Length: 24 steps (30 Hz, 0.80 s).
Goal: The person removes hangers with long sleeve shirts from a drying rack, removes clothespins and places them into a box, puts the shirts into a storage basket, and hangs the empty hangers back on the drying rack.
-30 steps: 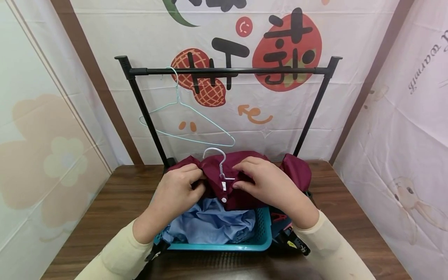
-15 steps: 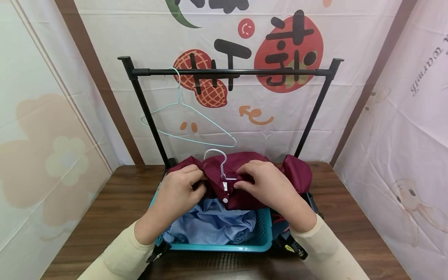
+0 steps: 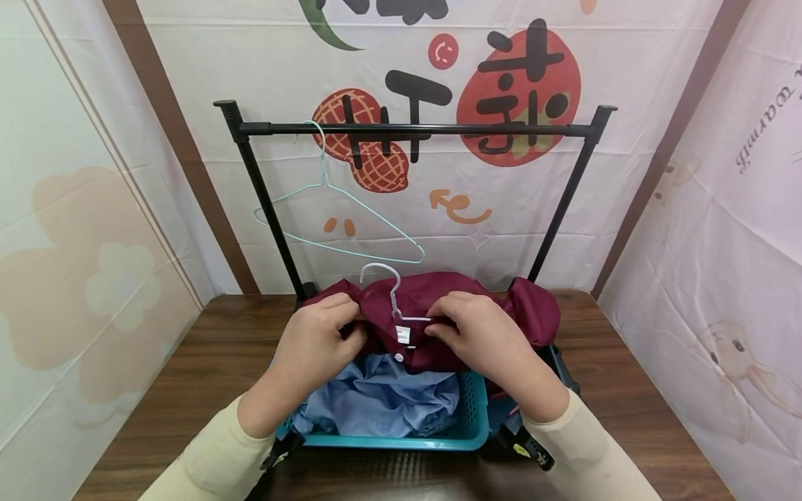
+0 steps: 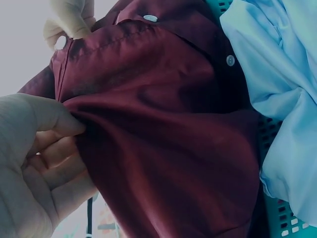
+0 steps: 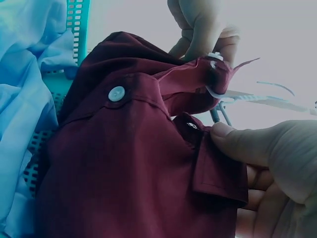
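Observation:
A maroon button shirt (image 3: 432, 284) lies bunched over the back of a teal basket. The hook of a white hanger (image 3: 396, 289) sticks up from its collar opening, above a small white label (image 3: 403, 335). My left hand (image 3: 321, 341) pinches the shirt's cloth between thumb and fingers on the left of the hook. On the right, my right hand (image 3: 482, 332) pinches the shirt at the collar; in the right wrist view the thumb presses on the collar flap (image 5: 220, 168). White buttons (image 5: 117, 93) show along the front. Most of the hanger's body is hidden inside the shirt.
Crumpled light-blue cloth (image 3: 382, 396) fills the teal basket (image 3: 401, 442) in front of the shirt. Behind stands a black rack (image 3: 413, 129) with a pale blue wire hanger (image 3: 376, 217) hanging on its left side. Everything rests on a brown wooden table (image 3: 207, 362).
The white hanger's hook has tilted slightly left, and more of the label and hanger wire shows. The right hand has shifted a little to the right; both hands keep hold of the shirt.

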Motion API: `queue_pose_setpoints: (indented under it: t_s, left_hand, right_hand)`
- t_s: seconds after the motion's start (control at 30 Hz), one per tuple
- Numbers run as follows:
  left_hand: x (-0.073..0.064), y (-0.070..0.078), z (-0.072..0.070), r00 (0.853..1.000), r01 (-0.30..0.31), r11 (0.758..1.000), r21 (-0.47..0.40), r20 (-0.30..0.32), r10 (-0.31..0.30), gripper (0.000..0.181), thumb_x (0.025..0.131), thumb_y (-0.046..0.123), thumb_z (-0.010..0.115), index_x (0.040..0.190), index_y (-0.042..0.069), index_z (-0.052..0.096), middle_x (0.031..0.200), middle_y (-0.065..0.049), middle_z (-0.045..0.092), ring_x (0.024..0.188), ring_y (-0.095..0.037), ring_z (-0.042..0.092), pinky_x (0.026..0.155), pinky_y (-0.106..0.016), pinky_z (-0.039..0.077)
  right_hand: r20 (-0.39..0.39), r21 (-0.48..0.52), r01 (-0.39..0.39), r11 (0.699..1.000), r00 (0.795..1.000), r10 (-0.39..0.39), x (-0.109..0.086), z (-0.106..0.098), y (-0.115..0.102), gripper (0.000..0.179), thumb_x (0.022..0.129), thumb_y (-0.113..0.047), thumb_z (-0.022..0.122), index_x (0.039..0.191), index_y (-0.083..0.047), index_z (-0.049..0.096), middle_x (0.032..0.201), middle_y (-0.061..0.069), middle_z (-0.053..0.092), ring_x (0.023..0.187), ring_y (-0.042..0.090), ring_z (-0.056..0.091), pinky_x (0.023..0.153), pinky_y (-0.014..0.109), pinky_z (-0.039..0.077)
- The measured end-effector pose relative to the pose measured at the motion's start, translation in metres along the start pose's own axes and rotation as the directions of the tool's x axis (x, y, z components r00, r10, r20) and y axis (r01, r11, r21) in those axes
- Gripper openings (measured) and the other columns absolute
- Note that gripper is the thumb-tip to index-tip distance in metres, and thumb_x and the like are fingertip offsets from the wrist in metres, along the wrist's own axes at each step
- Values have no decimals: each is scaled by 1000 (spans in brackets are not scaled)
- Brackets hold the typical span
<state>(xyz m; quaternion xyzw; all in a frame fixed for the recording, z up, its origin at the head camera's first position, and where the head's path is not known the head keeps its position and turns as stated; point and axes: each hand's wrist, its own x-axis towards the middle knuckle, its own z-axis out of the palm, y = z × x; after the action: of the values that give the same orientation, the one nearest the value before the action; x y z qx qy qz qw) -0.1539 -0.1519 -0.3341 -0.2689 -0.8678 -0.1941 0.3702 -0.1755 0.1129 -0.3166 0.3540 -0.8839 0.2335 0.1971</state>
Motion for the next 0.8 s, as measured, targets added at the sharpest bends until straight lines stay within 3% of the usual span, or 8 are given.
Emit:
queue_pose_setpoints:
  t_s: [0.33, 0.8]
  left_hand:
    - [-1, -5, -4, 1000, 26, 1000, -6, -9, -26, 29, 82, 6, 74, 67, 22, 54, 73, 9, 54, 63, -6, 41, 57, -25, 39]
    - [-4, -10, -7, 998, 47, 997, -56, -33, -49, 32, 81, 3, 73, 67, 23, 53, 76, 10, 55, 64, -5, 41, 56, -23, 37]
  right_hand:
    - [-10, 10, -35, 999, 999, 35, -8, -6, 7, 18, 87, -23, 84, 101, -17, 75, 96, -7, 71, 85, 7, 63, 77, 29, 57]
    - [-49, 42, -29, 999, 998, 31, -23, -9, 16, 16, 87, -19, 83, 101, -17, 75, 97, -8, 72, 88, 5, 65, 79, 30, 58]
